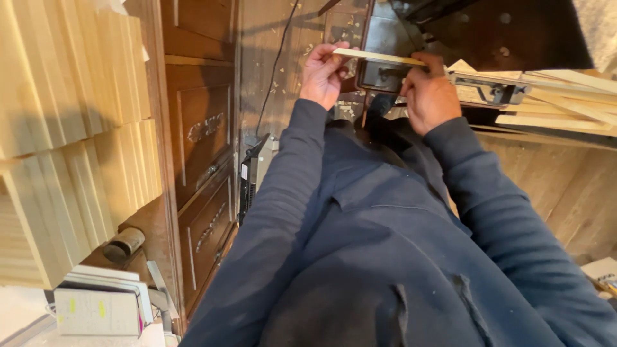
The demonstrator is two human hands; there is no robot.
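A thin pale wooden strip is held level between both hands, high in the view. My left hand pinches its left end with the fingertips. My right hand grips the strip near its right end, thumb on top. Under the strip stands a dark metal machine with wood shavings scattered around it. Both arms wear dark blue sleeves.
Stacks of pale wooden boards fill the left side on a dark wooden cabinet with drawers. More cut strips lie at the right over a metal bracket. A black cable runs down the floor.
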